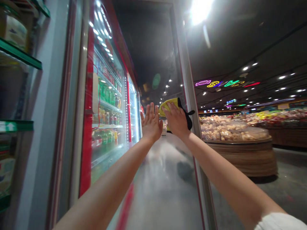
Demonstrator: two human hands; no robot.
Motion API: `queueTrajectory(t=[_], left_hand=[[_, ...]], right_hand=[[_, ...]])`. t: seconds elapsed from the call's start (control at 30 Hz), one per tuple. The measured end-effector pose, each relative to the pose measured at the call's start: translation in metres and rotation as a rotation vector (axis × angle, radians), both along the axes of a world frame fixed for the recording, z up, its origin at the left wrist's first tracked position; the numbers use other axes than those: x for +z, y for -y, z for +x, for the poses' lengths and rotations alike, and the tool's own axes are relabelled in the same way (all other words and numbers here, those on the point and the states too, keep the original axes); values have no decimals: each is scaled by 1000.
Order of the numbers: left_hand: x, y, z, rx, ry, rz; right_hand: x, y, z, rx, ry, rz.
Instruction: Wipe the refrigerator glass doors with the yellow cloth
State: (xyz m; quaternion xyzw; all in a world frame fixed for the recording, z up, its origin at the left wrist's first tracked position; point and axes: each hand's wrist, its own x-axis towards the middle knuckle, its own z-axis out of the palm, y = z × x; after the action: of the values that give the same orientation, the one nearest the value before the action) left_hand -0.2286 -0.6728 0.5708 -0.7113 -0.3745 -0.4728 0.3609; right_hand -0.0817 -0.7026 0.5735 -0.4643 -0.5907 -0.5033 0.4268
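Note:
In the head view, a tall glass door [165,179] with a metal frame [186,60] stands swung out before me. My left hand [151,124] lies flat on the glass with its fingers spread, holding nothing. To its right, my right hand [177,117] presses a yellow cleaning cloth [173,101] with black edging against the pane. The cloth shows above the fingers and at the hand's right side, where a black loop sticks out over the door frame. The palm hides the rest of it.
Left of the door stands a red-framed drinks cooler [86,159] with rows of bottles [109,94]. Nearer on the left are shelves with green edges [19,52] holding jars [14,28]. At right, a rounded wooden display stand [242,158] bears packaged goods [230,127].

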Motion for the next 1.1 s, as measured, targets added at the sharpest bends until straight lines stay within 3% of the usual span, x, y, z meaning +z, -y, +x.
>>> queueTrajectory(t=[0.1,0.33,0.53,0.6,0.73,0.8,0.87,1.03,1.1], left_hand=[[1,-1,17,5,37,0],[-23,-1,24,-32,-31,50],[-17,-1,43,-59,-1,24],[-28,-1,46,-67,-34,41],[-61,-1,42,-85,-143,81],[-68,-1,43,-92,-188,89],[-65,-1,48,-100,-211,92],[-39,-1,69,-113,-176,68],[-38,-1,73,-115,-162,61]], right_hand=[[15,4,6,-55,-32,-28],[-12,19,21,-146,-80,-57],[2,25,59,-181,-54,-32],[-15,24,71,-191,-36,-16],[-71,20,82,-176,3,27],[-82,18,82,-168,-4,21],[-70,16,82,-153,-26,19],[8,3,88,-57,-137,85],[20,-1,94,7,-167,106]])
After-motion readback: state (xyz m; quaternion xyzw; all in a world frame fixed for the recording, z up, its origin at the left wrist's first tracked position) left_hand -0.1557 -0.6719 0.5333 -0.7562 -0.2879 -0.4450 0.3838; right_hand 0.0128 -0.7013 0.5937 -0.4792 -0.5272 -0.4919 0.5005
